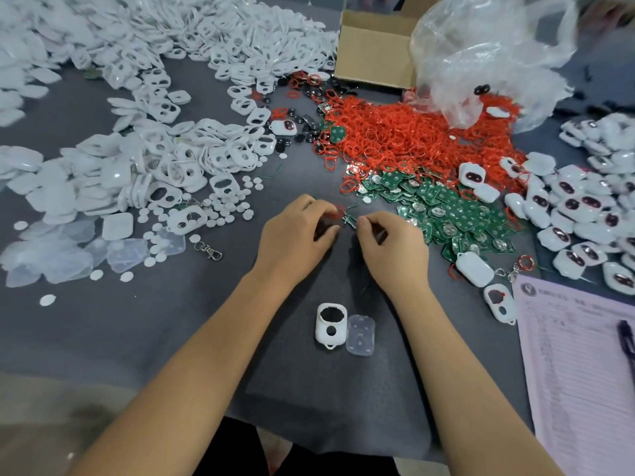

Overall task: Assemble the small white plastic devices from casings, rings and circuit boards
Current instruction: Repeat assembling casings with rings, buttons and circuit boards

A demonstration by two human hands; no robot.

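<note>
Both hands meet over the middle of the grey mat. My left hand (pixel 298 232) pinches a red ring (pixel 338 211) with curled fingers. My right hand (pixel 391 242) pinches a green circuit board (pixel 349 219) edge-on, touching the ring. Near my wrists lie a white casing (pixel 329 325) with two holes and a clear membrane pad (pixel 360 334) side by side. The pile of red rings (pixel 405 132) and the pile of green boards (pixel 457 214) lie to the right of my hands.
White casing halves (pixel 144 159) heap up at the left and back, with small white discs (pixel 220 207) and clear pads (pixel 51 255). Assembled devices (pixel 584 207) pile at the right. A cardboard box (pixel 371 46), a plastic bag (pixel 488 56) and a pink sheet (pixel 580 372) sit around.
</note>
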